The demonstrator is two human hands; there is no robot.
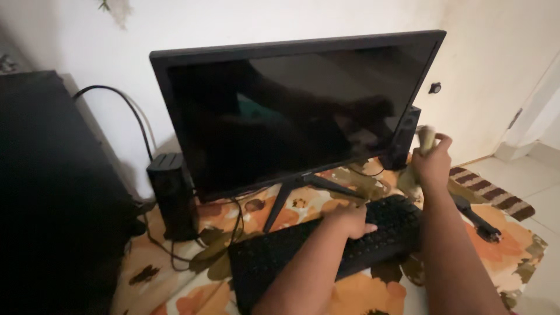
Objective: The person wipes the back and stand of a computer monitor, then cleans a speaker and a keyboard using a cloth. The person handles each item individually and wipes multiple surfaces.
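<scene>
The black keyboard point(326, 248) lay flat on the floral-cloth tabletop point(513, 245), and the left hand point(349, 220) rested on its upper edge with the fingers curled loosely, holding nothing, apparently to steady it. The right hand point(433, 160) was raised above and beyond the keyboard's right end, fingers clamped around a pale, blurred item that looked like a folded cloth point(426, 139); the blur made its exact kind hard to tell. The two hands were well apart, the left low on the keys, the right lifted near the lower right corner of the dark monitor point(297, 111). That monitor stood just behind the left hand on a splayed stand point(303, 189), its screen off and reflecting the room. A small black speaker point(402, 137) stood just left of the right hand, half hidden by the screen's edge, and its twin point(173, 195) stood well off to the left of both hands, cables point(125, 108) trailing up the wall behind it. A dark handled object point(478, 219) lay on the cloth to the right of the right forearm, near a striped mat point(496, 195) on the floor.
</scene>
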